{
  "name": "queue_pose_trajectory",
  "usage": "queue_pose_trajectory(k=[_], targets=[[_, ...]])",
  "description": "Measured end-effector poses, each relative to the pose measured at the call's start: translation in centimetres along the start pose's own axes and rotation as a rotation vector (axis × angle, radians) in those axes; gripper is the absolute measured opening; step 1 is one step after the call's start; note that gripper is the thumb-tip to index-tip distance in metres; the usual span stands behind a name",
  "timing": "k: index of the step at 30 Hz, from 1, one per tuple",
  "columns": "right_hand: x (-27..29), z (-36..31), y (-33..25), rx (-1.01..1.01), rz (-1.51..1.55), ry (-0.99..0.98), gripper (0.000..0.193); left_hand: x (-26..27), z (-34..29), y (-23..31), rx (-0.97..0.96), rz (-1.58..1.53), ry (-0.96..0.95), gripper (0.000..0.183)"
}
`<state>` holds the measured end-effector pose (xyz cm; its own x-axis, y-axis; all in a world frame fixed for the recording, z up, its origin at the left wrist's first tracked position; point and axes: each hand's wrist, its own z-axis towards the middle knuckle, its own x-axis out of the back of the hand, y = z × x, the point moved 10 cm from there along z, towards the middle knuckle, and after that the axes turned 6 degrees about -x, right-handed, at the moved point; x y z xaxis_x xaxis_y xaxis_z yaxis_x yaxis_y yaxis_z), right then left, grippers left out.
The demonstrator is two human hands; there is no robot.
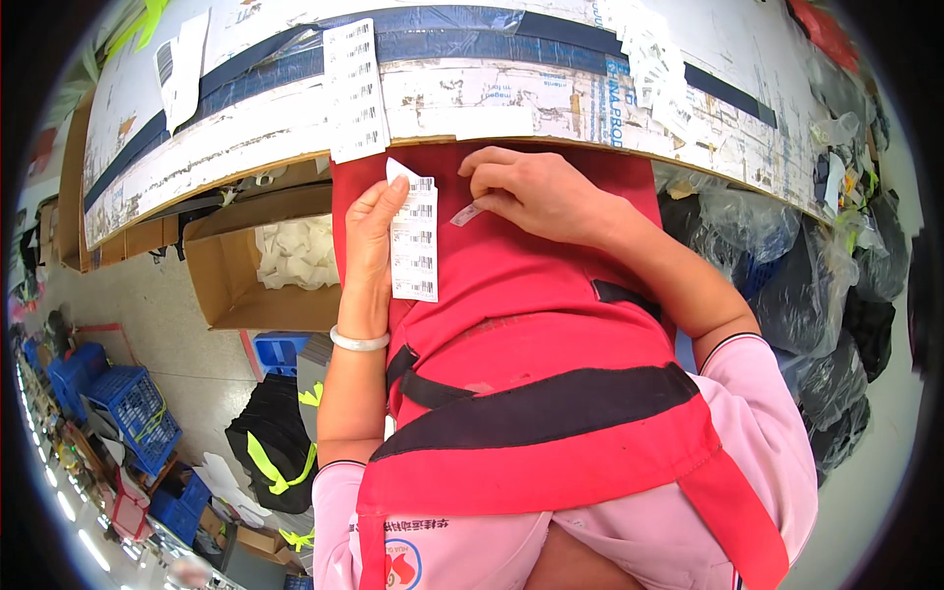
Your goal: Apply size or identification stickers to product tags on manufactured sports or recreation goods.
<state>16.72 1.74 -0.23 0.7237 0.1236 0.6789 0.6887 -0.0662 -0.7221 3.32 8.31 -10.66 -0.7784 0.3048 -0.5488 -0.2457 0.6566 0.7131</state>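
Note:
In my left hand (370, 224) is a short white strip of barcode labels (417, 246), pinched near its top under the thumb. Its upper end folds to a point, and the rest hangs down over my red apron (551, 295). To the right of the strip, my right hand (543, 197) has a small, pale printed label (466, 213) between thumb and fingertips, apart from the strip. Both hands are just in front of the table edge. Beyond them, a longer sheet of barcode labels (355, 93) lies on the table and reaches its near edge.
The worn white tabletop (560, 93) carries dark blue tape, with another label sheet (183, 74) at left and a pile of label strips (654, 79) at right. An open cardboard box (221, 310) holds crumpled white paper. Dark plastic bags (801, 295) crowd the right; blue crates (138, 408) stand left.

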Motion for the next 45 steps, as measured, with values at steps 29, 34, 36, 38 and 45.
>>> queue_pose_trajectory(k=[29, 34, 36, 38, 45], targets=[[5.0, 0.9, 7.8, -0.535, 0.653, 0.169, 0.016, -0.3, 0.2, -0.1, -0.033, 0.021, -0.008, 0.014], [4.6, 1.5, 8.1, -0.551, 0.680, 0.141, 0.017, -0.3, 0.2, 0.0, -0.030, 0.038, -0.015, 0.014], [4.4, 1.6, 8.3, -0.554, 0.688, 0.142, 0.017, -0.3, 0.2, 0.0, -0.033, 0.043, -0.009, 0.014], [4.3, 1.6, 8.5, -0.557, 0.695, 0.143, 0.018, -0.3, 0.2, 0.0, -0.026, 0.058, 0.000, 0.014], [4.3, 1.8, 8.4, -0.563, 0.680, 0.138, 0.020, -0.3, 0.2, 0.0, -0.025, 0.059, 0.001, 0.015]])
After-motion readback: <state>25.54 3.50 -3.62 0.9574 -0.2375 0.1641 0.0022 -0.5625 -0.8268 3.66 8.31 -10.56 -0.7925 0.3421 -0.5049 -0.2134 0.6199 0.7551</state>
